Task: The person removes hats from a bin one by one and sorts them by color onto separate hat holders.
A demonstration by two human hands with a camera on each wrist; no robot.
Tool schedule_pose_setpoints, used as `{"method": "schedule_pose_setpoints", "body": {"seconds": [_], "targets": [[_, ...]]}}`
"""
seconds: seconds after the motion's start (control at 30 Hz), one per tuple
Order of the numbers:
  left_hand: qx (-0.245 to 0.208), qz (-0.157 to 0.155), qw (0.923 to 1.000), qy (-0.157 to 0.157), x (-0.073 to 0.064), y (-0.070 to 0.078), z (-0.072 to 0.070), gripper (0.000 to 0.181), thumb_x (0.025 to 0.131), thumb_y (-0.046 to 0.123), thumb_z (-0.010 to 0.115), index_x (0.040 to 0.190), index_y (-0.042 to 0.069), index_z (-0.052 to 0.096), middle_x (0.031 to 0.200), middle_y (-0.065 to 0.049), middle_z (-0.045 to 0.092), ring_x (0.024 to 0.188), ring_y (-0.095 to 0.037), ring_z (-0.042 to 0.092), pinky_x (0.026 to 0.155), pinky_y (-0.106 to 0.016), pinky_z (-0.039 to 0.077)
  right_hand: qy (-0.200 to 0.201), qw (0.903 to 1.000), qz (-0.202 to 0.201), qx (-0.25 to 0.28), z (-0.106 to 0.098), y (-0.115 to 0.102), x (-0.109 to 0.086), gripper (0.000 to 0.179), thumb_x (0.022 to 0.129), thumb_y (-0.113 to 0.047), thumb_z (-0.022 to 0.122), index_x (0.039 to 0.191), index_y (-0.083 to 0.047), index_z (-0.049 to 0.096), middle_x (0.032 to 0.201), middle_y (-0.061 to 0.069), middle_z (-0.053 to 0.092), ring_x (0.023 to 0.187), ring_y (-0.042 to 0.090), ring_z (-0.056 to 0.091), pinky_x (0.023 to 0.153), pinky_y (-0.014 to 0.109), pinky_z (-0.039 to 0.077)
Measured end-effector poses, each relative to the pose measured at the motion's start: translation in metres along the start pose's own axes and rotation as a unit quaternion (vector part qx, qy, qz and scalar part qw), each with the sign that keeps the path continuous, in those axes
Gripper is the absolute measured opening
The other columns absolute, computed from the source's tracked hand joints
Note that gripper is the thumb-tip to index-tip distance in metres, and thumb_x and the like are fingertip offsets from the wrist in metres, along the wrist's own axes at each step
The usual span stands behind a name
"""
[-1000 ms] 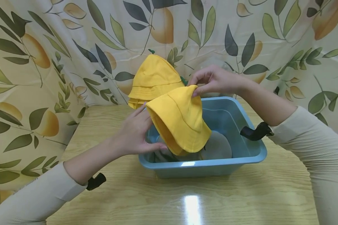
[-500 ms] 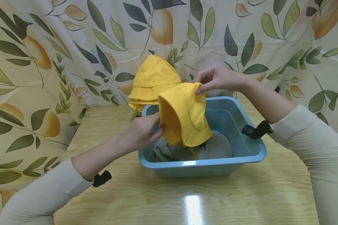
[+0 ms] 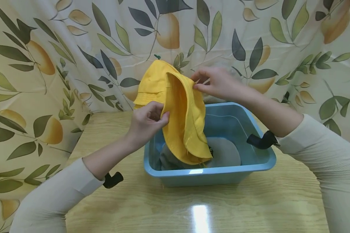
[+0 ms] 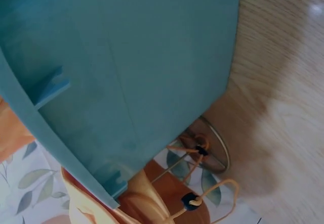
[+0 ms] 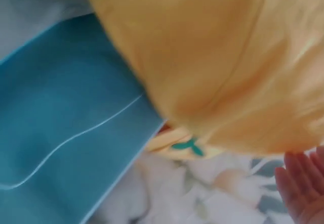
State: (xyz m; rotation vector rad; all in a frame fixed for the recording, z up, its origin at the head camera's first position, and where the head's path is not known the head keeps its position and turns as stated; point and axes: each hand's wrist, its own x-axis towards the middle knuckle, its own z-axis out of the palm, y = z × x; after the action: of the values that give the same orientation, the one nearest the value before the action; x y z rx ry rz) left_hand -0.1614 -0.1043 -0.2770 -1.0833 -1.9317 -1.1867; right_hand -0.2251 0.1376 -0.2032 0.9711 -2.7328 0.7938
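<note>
A yellow bucket hat (image 3: 178, 126) hangs over the left half of the blue bin (image 3: 230, 121), its opening turned toward me and its folds running downward. My left hand (image 3: 148, 121) pinches the brim on the left, between thumb and fingers. With thumb and fingertips, my right hand (image 3: 218, 82) holds the hat's upper right edge. From the right wrist view, yellow cloth (image 5: 202, 52) fills the upper part and the right hand (image 5: 306, 186) shows at its edge. Inside the bin lies a grey cloth item (image 3: 224, 152), partly covered by the hat.
Behind the bin's left corner stands another yellow hat (image 3: 151, 77) with a green sprout on top. Cords with dark toggles (image 4: 191, 201) hang beside a wire stand (image 4: 223, 148). The wooden table (image 3: 128, 200) meets a leaf-printed curtain (image 3: 105, 29).
The hat has turned so its opening faces me, and its upper brim has risen. My left hand went from spread fingers against the brim to pinching it; the right hand shifted slightly left.
</note>
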Motion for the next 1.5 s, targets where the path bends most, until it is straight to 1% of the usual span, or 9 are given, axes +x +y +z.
{"method": "schedule_pose_setpoints", "body": {"seconds": [0.17, 0.27, 0.47, 0.6, 0.83, 1.0, 1.2, 1.33, 1.5], "targets": [[0.028, 0.009, 0.9992, 0.027, 0.004, -0.002, 0.0, 0.009, 0.075, -0.009, 0.065, 0.083, -0.007, 0.06, 0.061, -0.01, 0.057, 0.05, -0.009, 0.05, 0.049, -0.015, 0.042, 0.08, 0.9954, 0.01, 0.052, 0.001, -0.027, -0.009, 0.026, 0.097, -0.018, 0.053, 0.115, -0.001, 0.061, 0.111, 0.011, 0.067, 0.098, 0.023, 0.064, 0.087, 0.038, 0.052], [0.05, 0.017, 0.9981, 0.033, 0.006, -0.004, -0.002, 0.011, 0.074, -0.011, 0.065, 0.082, -0.006, 0.059, 0.06, -0.009, 0.054, 0.05, -0.009, 0.048, 0.048, -0.015, 0.04, 0.123, 0.9887, -0.006, 0.085, 0.003, -0.046, -0.015, 0.029, 0.096, -0.025, 0.057, 0.114, -0.003, 0.064, 0.108, 0.008, 0.068, 0.093, 0.019, 0.066, 0.081, 0.033, 0.054], [0.084, 0.038, 0.9955, 0.021, 0.007, -0.009, -0.007, 0.01, 0.075, -0.01, 0.065, 0.082, -0.006, 0.059, 0.06, -0.009, 0.053, 0.05, -0.01, 0.047, 0.048, -0.016, 0.04, 0.163, 0.9826, -0.075, 0.049, 0.012, -0.069, -0.025, 0.04, 0.082, -0.022, 0.075, 0.114, -0.001, 0.063, 0.113, 0.01, 0.065, 0.094, 0.02, 0.063, 0.078, 0.033, 0.055], [0.085, 0.042, 0.9952, 0.026, 0.007, -0.012, -0.01, 0.009, 0.075, -0.01, 0.064, 0.083, -0.006, 0.06, 0.061, -0.01, 0.055, 0.05, -0.01, 0.047, 0.048, -0.016, 0.039, 0.158, 0.9837, -0.084, 0.016, 0.015, -0.074, -0.032, 0.046, 0.08, -0.017, 0.076, 0.118, 0.002, 0.058, 0.117, 0.013, 0.061, 0.092, 0.024, 0.062, 0.075, 0.034, 0.056], [0.061, 0.022, 0.9958, 0.064, 0.006, -0.017, -0.018, 0.007, 0.075, -0.011, 0.063, 0.081, -0.008, 0.062, 0.061, -0.011, 0.055, 0.052, -0.01, 0.045, 0.049, -0.012, 0.036, 0.107, 0.9933, -0.039, -0.019, 0.01, -0.071, -0.043, 0.048, 0.08, -0.009, 0.072, 0.123, 0.001, 0.053, 0.111, 0.012, 0.062, 0.087, 0.023, 0.063, 0.071, 0.035, 0.055], [0.056, 0.024, 0.9944, 0.086, 0.008, -0.018, -0.023, 0.007, 0.074, -0.011, 0.063, 0.081, -0.01, 0.063, 0.061, -0.012, 0.058, 0.051, -0.011, 0.046, 0.05, -0.011, 0.036, 0.045, 0.9987, 0.015, 0.015, 0.012, -0.07, -0.049, 0.049, 0.082, -0.014, 0.072, 0.123, 0.0, 0.049, 0.101, 0.012, 0.066, 0.083, 0.022, 0.065, 0.07, 0.034, 0.055], [0.063, 0.032, 0.9925, 0.099, 0.012, -0.015, -0.025, 0.007, 0.074, -0.011, 0.063, 0.081, -0.01, 0.063, 0.061, -0.013, 0.059, 0.051, -0.012, 0.048, 0.051, -0.01, 0.038, -0.004, 0.9971, 0.059, 0.049, 0.019, -0.065, -0.052, 0.027, 0.087, -0.017, 0.066, 0.108, -0.003, 0.058, 0.088, 0.007, 0.07, 0.077, 0.016, 0.065, 0.067, 0.031, 0.05], [0.063, 0.012, 0.993, 0.1, 0.011, -0.012, -0.032, 0.009, 0.074, -0.013, 0.063, 0.083, -0.011, 0.063, 0.066, -0.017, 0.062, 0.055, -0.008, 0.052, 0.054, -0.009, 0.043, 0.025, 0.997, 0.064, 0.034, 0.017, -0.061, -0.055, 0.013, 0.085, -0.01, 0.063, 0.096, -0.003, 0.064, 0.084, 0.007, 0.07, 0.071, 0.017, 0.064, 0.062, 0.029, 0.05], [0.041, -0.016, 0.9934, 0.106, 0.01, -0.008, -0.043, 0.011, 0.075, -0.016, 0.061, 0.084, -0.013, 0.063, 0.072, -0.021, 0.064, 0.06, 0.001, 0.053, 0.056, -0.01, 0.046, 0.115, 0.9925, 0.022, -0.032, 0.007, -0.052, -0.061, 0.005, 0.082, -0.005, 0.062, 0.085, -0.001, 0.061, 0.075, 0.01, 0.066, 0.062, 0.018, 0.06, 0.055, 0.023, 0.046]]}}
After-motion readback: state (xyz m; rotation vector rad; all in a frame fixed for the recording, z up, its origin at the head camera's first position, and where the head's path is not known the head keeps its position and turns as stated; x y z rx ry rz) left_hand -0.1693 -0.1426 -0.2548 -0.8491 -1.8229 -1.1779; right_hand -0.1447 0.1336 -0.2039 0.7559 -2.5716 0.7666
